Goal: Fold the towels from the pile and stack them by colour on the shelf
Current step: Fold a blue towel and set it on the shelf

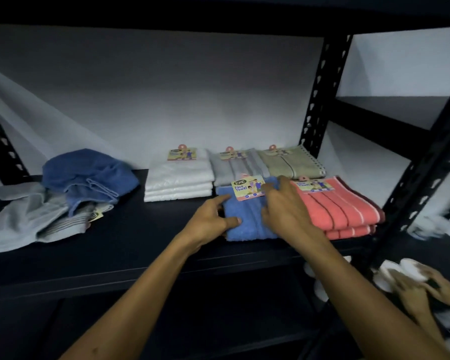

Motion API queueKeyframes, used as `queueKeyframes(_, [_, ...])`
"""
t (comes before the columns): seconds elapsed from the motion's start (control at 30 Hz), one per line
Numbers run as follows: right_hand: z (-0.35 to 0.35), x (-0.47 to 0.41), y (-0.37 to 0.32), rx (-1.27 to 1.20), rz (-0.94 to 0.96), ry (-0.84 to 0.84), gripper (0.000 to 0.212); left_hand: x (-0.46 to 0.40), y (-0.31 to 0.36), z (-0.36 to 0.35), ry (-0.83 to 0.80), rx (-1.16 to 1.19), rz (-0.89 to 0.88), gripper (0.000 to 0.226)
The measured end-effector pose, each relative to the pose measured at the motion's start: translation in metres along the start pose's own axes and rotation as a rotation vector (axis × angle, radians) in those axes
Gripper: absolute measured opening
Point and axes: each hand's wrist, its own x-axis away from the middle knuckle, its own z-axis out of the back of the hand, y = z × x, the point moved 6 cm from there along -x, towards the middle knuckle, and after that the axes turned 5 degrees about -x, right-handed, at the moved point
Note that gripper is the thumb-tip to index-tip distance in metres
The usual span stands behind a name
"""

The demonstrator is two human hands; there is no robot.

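On shelf [130,245], both hands flat, pressing folded blue towel [247,219].

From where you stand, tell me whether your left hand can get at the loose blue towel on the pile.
Probably yes. The left hand rests on the folded blue towel, and the bare shelf between it and the loose blue towel holds nothing in the way. That towel lies on top of the pile, uncovered.
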Motion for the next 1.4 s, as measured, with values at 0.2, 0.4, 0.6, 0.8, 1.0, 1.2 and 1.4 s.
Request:
queueKeyframes(0.2, [-0.023,-0.013,-0.007,-0.089,0.194,-0.013,0.040,-0.005,0.008,-0.003,-0.041,-0.132,-0.023,0.066])
queueKeyframes(0.4, [-0.050,-0.014,-0.004,-0.009,0.185,-0.266,0.054,0.006,-0.004,0.031,0.167,-0.482,-0.053,0.047])
queueKeyframes(0.6, [-0.049,-0.008,-0.011,0.031,0.162,-0.255,0.052,0.034,-0.028,0.061,0.295,-0.821,-0.051,0.039])
queueKeyframes(0.8, [-0.048,-0.016,-0.077,-0.142,0.405,-0.003,0.028,0.060,-0.045,0.113,0.430,-0.835,-0.091,0.032])
queueKeyframes(1.0, [-0.077,-0.011,-0.178,-0.366,0.546,-0.114,0.037,0.095,-0.058,0.191,0.702,-0.859,-0.157,0.016])
queueKeyframes(1.2, [-0.111,-0.030,-0.273,-0.465,0.610,-0.160,0.054,0.107,-0.090,0.258,0.768,-0.967,-0.035,0.030])
queueKeyframes(1.4, [-0.153,-0.069,-0.318,-0.273,0.514,-0.221,0.066,0.098,-0.122,0.284,0.501,-0.827,0.060,0.073])
